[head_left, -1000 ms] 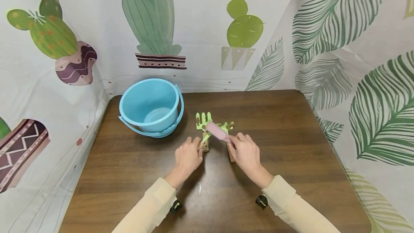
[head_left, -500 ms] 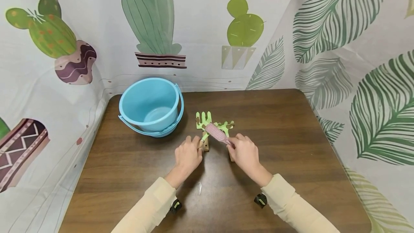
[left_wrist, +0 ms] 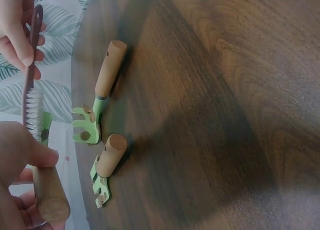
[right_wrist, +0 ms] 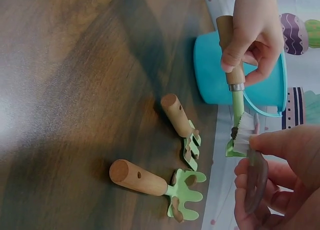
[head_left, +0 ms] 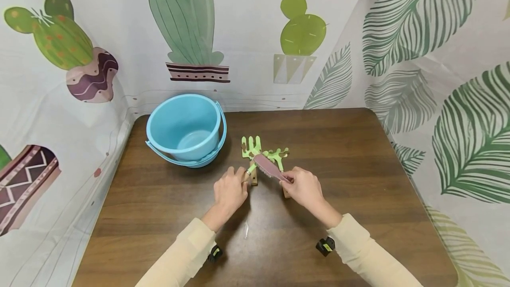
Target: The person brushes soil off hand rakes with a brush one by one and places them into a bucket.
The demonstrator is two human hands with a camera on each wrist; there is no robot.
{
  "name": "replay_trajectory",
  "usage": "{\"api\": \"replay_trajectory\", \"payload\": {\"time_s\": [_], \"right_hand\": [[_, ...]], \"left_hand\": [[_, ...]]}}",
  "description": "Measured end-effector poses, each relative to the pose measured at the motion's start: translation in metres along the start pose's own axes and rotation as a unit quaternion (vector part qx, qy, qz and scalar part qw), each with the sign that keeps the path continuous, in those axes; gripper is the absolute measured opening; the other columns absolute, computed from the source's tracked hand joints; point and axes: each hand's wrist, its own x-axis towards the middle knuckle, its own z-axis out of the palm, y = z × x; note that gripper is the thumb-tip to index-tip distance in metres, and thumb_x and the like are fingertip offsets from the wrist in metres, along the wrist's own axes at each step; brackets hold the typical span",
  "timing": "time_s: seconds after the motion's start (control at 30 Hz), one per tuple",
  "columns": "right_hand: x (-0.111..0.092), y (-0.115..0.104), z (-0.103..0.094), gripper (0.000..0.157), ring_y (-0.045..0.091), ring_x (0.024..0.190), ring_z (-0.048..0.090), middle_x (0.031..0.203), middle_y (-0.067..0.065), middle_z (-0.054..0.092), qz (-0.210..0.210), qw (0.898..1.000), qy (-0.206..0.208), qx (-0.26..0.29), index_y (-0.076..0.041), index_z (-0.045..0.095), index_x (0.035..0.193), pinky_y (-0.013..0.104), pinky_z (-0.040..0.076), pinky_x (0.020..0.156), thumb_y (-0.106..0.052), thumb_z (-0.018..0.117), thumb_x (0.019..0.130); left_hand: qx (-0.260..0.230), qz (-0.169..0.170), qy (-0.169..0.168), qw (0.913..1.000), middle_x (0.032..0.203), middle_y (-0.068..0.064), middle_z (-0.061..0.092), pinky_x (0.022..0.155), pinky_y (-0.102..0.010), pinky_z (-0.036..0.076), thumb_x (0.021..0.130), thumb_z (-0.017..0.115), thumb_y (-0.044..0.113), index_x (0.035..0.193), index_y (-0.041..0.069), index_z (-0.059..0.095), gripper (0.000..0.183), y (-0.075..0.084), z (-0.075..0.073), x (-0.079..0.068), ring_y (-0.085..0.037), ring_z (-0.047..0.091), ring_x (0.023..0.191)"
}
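In the head view my left hand (head_left: 230, 191) grips the wooden handle of a small green garden tool (right_wrist: 237, 107). Its green end, marked with brown dirt, is partly hidden behind a brush. That pink brush (head_left: 268, 166), with white bristles, is held by my right hand (head_left: 304, 188) at its handle; the bristles touch the green metal. Beneath the hands, two more green tools with wooden handles lie on the table: a hand fork (head_left: 250, 145) and a hand rake (head_left: 279, 156) with spread tines. Both carry brown patches of dirt.
A light-blue bucket (head_left: 201, 149), its handle lowered, stands at the back left of the brown wooden table (head_left: 350, 167). Patterned cloth with cacti and leaves hangs behind and along the sides. A thin, shiny strip (head_left: 246, 229) shows near the table's middle.
The brush has turned in my right hand: its patterned pink face showed before, and now a smooth back shows with bristles along the lower edge. My left hand has barely moved.
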Motion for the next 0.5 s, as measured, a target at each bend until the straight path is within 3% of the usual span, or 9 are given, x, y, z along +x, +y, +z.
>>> {"api": "replay_trajectory", "payload": {"time_s": [0.37, 0.5], "right_hand": [[-0.0061, 0.003, -0.0017, 0.021, 0.006, 0.052, 0.042, 0.066, -0.01, 0.055, -0.007, 1.0, 0.016, 0.009, -0.022, 0.075, 0.094, 0.026, 0.033, 0.045, -0.024, 0.073, 0.073], [-0.0062, 0.0054, 0.0001, 0.019, 0.007, 0.052, 0.041, 0.065, -0.009, 0.054, -0.026, 0.998, 0.049, -0.009, -0.021, 0.075, 0.091, 0.026, 0.033, 0.044, -0.021, 0.074, 0.072]], "left_hand": [[-0.003, 0.005, 0.007, 1.0, 0.073, -0.005, 0.049, 0.041, -0.034, 0.037, 0.071, 0.073, 0.023, 0.093, 0.015, 0.058, 0.027, -0.0005, 0.0024, 0.0001, -0.021, 0.052, 0.059], [-0.006, 0.005, 0.006, 1.0, 0.073, -0.004, 0.049, 0.041, -0.033, 0.037, 0.072, 0.072, 0.023, 0.092, 0.015, 0.058, 0.026, -0.0003, 0.0027, 0.0008, -0.02, 0.052, 0.059]]}}
